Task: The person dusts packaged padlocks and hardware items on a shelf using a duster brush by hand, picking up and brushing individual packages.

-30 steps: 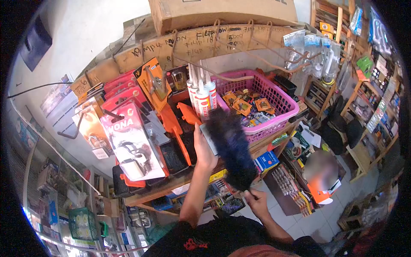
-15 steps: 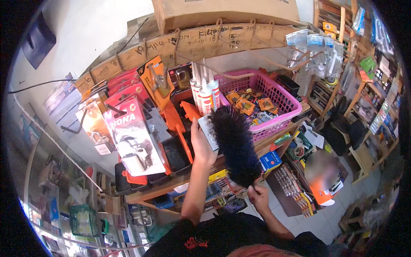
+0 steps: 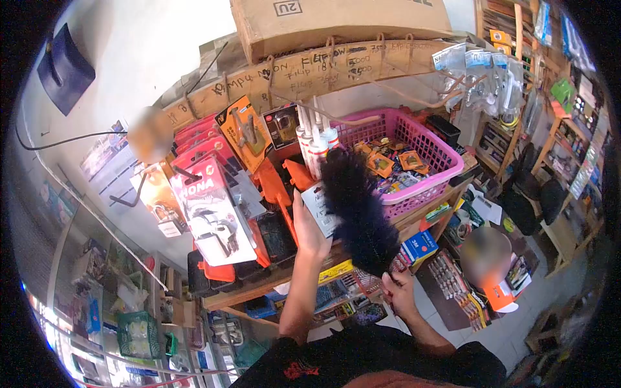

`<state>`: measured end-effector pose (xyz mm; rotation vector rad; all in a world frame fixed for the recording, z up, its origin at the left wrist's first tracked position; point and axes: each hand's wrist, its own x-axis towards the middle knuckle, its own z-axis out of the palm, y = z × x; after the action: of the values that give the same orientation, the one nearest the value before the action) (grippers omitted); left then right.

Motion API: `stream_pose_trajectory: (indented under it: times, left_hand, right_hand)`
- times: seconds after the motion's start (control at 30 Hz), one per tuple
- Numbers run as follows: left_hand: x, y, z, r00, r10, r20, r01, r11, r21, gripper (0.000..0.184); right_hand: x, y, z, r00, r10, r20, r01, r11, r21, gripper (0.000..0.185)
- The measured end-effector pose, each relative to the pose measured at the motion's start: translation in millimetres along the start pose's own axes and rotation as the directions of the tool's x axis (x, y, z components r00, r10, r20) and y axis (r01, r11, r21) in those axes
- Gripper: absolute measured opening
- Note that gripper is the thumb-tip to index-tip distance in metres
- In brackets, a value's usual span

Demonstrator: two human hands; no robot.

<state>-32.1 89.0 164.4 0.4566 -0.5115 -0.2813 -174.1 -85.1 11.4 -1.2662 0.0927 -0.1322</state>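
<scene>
A dark, fluffy duster point(image 3: 362, 220) stands upright in front of me, with my right hand point(image 3: 401, 294) closed round its lower end. My left hand point(image 3: 312, 234) grips a flat whitish package point(image 3: 319, 207) with dark print, its fingers mostly hidden behind it. The duster's bristles cover the package's right edge. Just behind are several white sealant tubes point(image 3: 315, 152) standing together. To their right sits a pink plastic basket point(image 3: 424, 194) full of small orange and other packets point(image 3: 381, 163).
Carded locks and hardware point(image 3: 213, 213) hang on hooks at the left, over black-and-orange bins point(image 3: 275, 236). A cardboard box point(image 3: 343, 26) rests above the hook board point(image 3: 349, 68). Bagged fittings point(image 3: 485, 77) hang at right. Goods fill the lower shelf point(image 3: 336, 294).
My view has shifted slightly, so the shelf goods sit a little further right. My right hand and the duster handle have risen a little. Both hands keep their hold.
</scene>
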Motion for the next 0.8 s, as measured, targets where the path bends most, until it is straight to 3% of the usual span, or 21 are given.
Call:
stream_pose_trajectory:
  times: [0.03,0.07,0.1,0.17,0.23,0.27,0.33,0.4,0.43,0.47,0.5,0.57,0.63,0.67,0.7,0.73,0.77,0.8]
  left_hand:
    - [-1,-7,-5,0.982,0.059,-0.179,-0.031,0.988,0.153,0.059]
    - [-2,-10,-8,0.997,0.018,0.074,-0.018,1.000,-0.005,0.059]
    - [-3,-10,-5,0.945,0.015,0.326,0.037,0.988,-0.152,0.060]
    - [-4,-10,1,0.999,0.037,0.005,-0.037,0.999,-0.015,0.061]
    - [-3,-10,5,0.946,0.111,-0.305,-0.071,0.988,0.139,0.062]
    - [-5,-11,-22,0.978,0.034,-0.204,-0.016,0.996,0.091,0.061]
    - [-6,-16,-21,0.985,0.039,0.168,-0.024,0.996,-0.087,0.061]
    - [-6,-17,-13,0.984,0.041,0.175,-0.024,0.995,-0.099,0.061]
    - [-7,-16,-6,0.999,0.034,-0.005,-0.034,0.999,-0.021,0.062]
    - [-8,-16,3,0.982,0.039,-0.185,-0.029,0.998,0.057,0.062]
    - [-8,-17,7,0.932,0.058,-0.358,-0.010,0.991,0.133,0.063]
    - [-5,-18,-26,0.993,-0.101,-0.065,0.099,0.995,-0.033,0.065]
    - [1,-20,-59,0.910,-0.254,0.327,0.281,0.959,-0.037,0.064]
    - [3,-31,-84,0.958,-0.270,0.100,0.281,0.951,-0.126,0.066]
    - [3,-29,-63,0.980,-0.197,-0.010,0.194,0.973,-0.124,0.066]
    - [-1,-22,-24,0.986,-0.117,-0.122,0.104,0.988,-0.112,0.067]
    - [-3,-19,-4,0.972,-0.035,-0.232,0.014,0.996,-0.091,0.067]
    - [6,-33,-77,0.932,0.014,0.362,0.187,0.837,-0.515,0.069]
  right_hand:
    - [-1,1,-1,0.996,-0.051,0.079,0.060,0.992,-0.113,0.034]
    - [-1,2,-2,0.982,-0.092,0.164,0.127,0.968,-0.218,0.034]
    - [-2,4,-3,0.960,-0.123,0.251,0.200,0.929,-0.312,0.034]
    - [-4,8,-2,0.982,-0.115,0.150,0.152,0.952,-0.267,0.034]
    - [-4,14,-3,0.989,-0.106,0.100,0.128,0.961,-0.246,0.034]
    - [-4,20,-5,0.990,-0.101,0.100,0.123,0.960,-0.251,0.034]
    - [-11,15,-3,0.985,-0.005,0.174,0.044,0.975,-0.218,0.034]
    - [-11,13,-1,0.981,-0.102,0.165,0.142,0.956,-0.258,0.035]
    - [-11,13,0,0.976,-0.149,0.160,0.190,0.942,-0.278,0.036]
    - [-9,18,-2,0.992,-0.076,0.097,0.094,0.977,-0.193,0.035]
    - [-7,25,-4,0.990,-0.088,0.110,0.112,0.966,-0.232,0.034]
    - [-6,35,-9,0.985,-0.110,0.136,0.148,0.939,-0.312,0.033]
    - [-9,27,-9,0.977,-0.134,0.168,0.185,0.921,-0.342,0.033]
    - [-8,26,-11,0.973,-0.173,0.150,0.216,0.912,-0.348,0.035]
    - [-7,23,-12,0.968,-0.213,0.135,0.248,0.902,-0.354,0.038]
    - [-9,10,-11,0.989,-0.136,0.059,0.147,0.950,-0.277,0.035]
    - [-8,13,-15,0.986,-0.154,0.066,0.167,0.939,-0.300,0.035]
    - [-8,19,-21,0.983,-0.166,0.073,0.181,0.928,-0.324,0.035]
